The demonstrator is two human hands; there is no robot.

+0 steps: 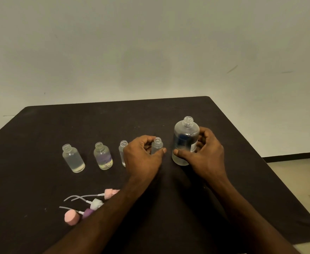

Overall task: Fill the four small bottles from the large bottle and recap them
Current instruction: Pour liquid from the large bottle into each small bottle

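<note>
While the black table (242, 143) fills the scene, the large bottle (186, 142) stands uncapped at right, gripped by the right hand (205, 153). Left hand (143, 153) pinches the fourth small bottle (157, 146), just left of the large one. It partly hides the third small bottle (122, 151). Further left stand the second small bottle (103, 156) and first small bottle (73, 158), all open. Four pump caps (93, 204) lie near left, the left forearm crossing them.

Left hand (143, 153) hides most of third small clear plastic bottle (122, 149) and lower body of fourth small clear bottle (157, 144). Left forearm covers part of pink pump cap (109, 193) & purple pump cap (88, 213). Both forearms cut off at bottom edge.
</note>
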